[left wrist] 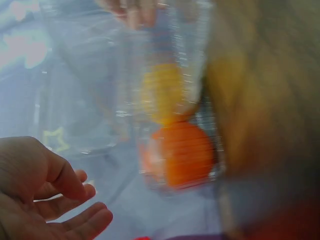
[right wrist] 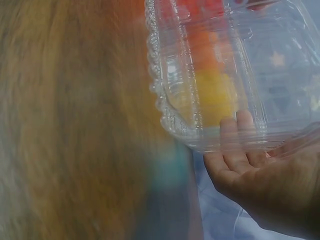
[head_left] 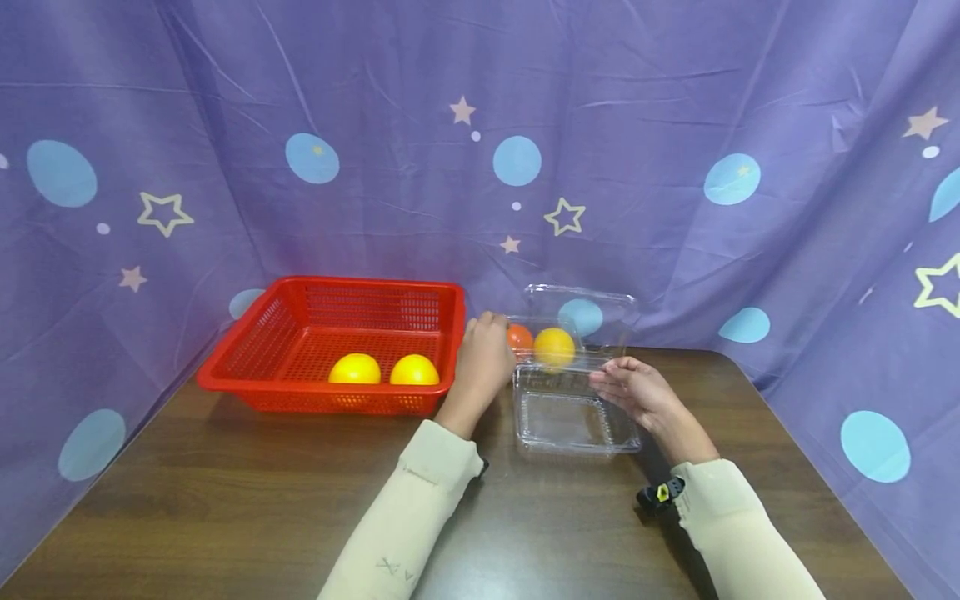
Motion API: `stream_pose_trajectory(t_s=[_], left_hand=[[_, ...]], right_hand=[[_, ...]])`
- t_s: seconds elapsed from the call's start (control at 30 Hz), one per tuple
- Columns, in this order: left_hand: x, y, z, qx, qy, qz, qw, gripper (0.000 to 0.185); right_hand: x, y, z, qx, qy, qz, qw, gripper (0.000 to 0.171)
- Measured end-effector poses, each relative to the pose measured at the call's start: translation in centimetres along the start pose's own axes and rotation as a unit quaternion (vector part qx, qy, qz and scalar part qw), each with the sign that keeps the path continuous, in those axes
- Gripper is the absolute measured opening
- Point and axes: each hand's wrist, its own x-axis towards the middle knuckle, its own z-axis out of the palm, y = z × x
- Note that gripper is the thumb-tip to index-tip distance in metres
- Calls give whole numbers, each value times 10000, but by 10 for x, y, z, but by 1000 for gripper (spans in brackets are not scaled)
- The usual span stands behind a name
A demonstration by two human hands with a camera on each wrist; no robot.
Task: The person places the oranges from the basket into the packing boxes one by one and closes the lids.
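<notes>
A clear plastic container (head_left: 577,421) with a hinged lid (head_left: 600,304) raised at the back stands right of a red basket. Behind its front part, an orange-red round fruit (head_left: 519,340) and a yellow one (head_left: 555,347) show through the plastic. My left hand (head_left: 486,354) is by the container's left side, and in the left wrist view its loosely curled fingers (left wrist: 75,200) hold nothing. At the right side, my right hand (head_left: 637,390) grips the plastic edge; its fingers (right wrist: 232,145) show partly through the clear wall in the right wrist view. How the plastic parts join is unclear.
The red perforated basket (head_left: 333,287) sits on the left of the wooden table (head_left: 285,500), with two yellow round fruits (head_left: 355,369) inside. A purple curtain (head_left: 420,208) with stars and blue dots hangs behind and on both sides.
</notes>
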Motion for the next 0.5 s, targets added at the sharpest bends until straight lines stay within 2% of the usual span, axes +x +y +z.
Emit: stream_pose_trajectory(t_s=[0.1,0.2,0.33,0.5], left_hand=[[0,2,-11,-34,275,-48,9996,21],[-1,2,-20,-79,365,-90,9993,20],[-3,-3,-27,-60,345,-143,9993,20],[-6,-16,-36,40,161,-182,9997,20]], right_hand=[[3,2,4,-54,-13,36,10000,7],[4,2,7,-48,10,60,10000,7],[6,2,11,17,38,16,10000,8],[7,4,14,31,64,-8,10000,15]])
